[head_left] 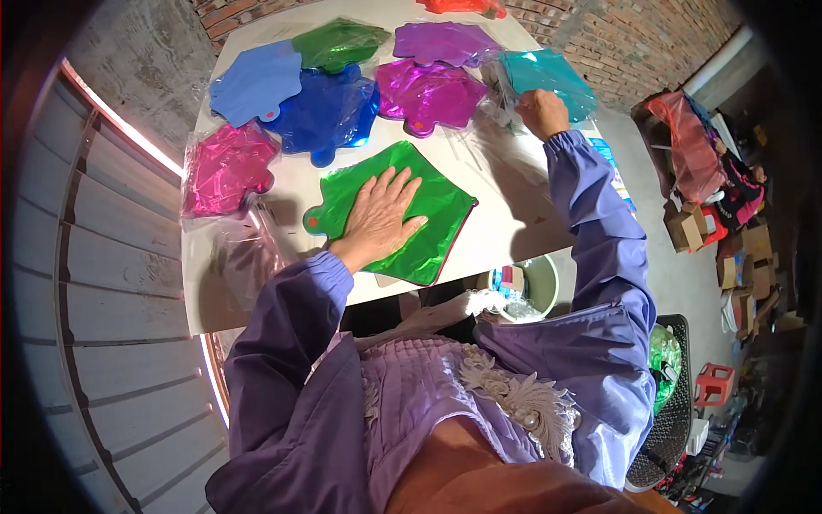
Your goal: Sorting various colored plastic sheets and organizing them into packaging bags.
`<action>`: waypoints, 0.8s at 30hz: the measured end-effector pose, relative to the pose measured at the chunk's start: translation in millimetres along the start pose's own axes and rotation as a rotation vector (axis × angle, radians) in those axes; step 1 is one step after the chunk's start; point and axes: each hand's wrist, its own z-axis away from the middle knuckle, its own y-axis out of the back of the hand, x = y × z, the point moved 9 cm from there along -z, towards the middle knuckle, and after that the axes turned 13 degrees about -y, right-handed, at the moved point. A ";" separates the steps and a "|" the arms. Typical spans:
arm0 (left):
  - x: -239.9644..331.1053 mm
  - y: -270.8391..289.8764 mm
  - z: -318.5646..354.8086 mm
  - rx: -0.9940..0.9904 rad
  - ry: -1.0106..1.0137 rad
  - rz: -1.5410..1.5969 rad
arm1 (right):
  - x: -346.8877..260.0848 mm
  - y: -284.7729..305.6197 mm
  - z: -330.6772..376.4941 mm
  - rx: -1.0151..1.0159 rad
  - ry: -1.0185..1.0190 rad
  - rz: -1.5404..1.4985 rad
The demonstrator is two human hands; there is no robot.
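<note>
My left hand [378, 218] lies flat, fingers stretched out, on a shiny green foil sheet [428, 244] shaped like a flat, uninflated balloon with a rounded tab at its left. At the back right of the table, my right hand [541, 115] is closed, its fingers curled beside clear plastic bags [498, 107] and over the edge of a teal foil sheet [548, 73]. Whatever its fingers hold, if anything, is hidden. Similar foil pieces in clear wrapping lie around: blue [330, 116], magenta [428, 90], purple [445, 43] and pink [229, 171].
A light blue piece [257, 81] and a dark green one [341, 43] lie at the table's back left. Clear plastic [248, 257] rests by the left edge. Below the front edge stands a pale green bucket [544, 287]. Rightward are a black mesh chair [672, 428] and a red stool [714, 384].
</note>
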 end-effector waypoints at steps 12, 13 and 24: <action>-2.4 0.2 -3.1 0.005 -0.005 0.009 | -21.3 -6.0 -15.9 -0.001 0.049 0.037; -2.9 -0.1 -3.0 0.007 -0.007 0.008 | -30.3 -11.0 -20.0 -0.006 0.099 0.009; 0.1 2.7 -2.3 0.033 -0.007 0.033 | -118.4 -117.9 -115.4 0.029 0.391 -0.193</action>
